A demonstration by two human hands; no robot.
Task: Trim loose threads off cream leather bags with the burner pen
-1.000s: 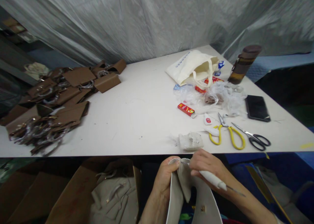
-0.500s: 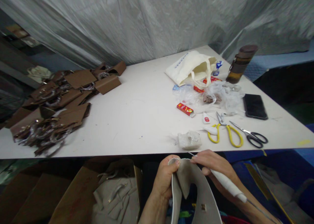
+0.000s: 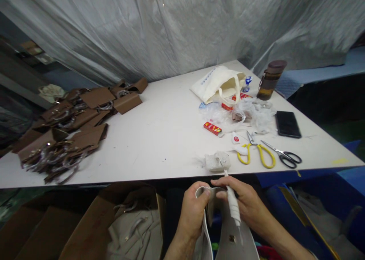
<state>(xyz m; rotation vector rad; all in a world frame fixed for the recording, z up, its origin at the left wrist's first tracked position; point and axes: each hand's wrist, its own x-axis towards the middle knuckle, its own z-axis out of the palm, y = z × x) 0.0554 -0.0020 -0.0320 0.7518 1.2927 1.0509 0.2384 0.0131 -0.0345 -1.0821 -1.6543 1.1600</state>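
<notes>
My left hand (image 3: 191, 210) is closed on the top edge of a light grey handbag piece (image 3: 238, 235), thumb over the rim. The piece curves open below the table edge and has a small metal fitting on it. My right hand (image 3: 246, 199) holds a white-wrapped, pen-like tool (image 3: 234, 205) with a cord, its fingertips also at the piece's top edge. The tool points up at a whitish block (image 3: 218, 161) on the table's near edge; whether its tip touches the block I cannot tell.
Brown handbags (image 3: 95, 98) are piled on the table's left. To the right are yellow-handled scissors (image 3: 266, 156), black-handled scissors (image 3: 289, 159), a phone (image 3: 288, 124), a bottle (image 3: 272, 79), a cloth bag (image 3: 213, 83) and a red box (image 3: 212, 129). A carton (image 3: 85, 222) of grey bags stands below.
My right hand has turned the tool from slanting across the forearm to nearly upright, its front end now up by the block. The left hand keeps its hold. The view has shifted slightly.
</notes>
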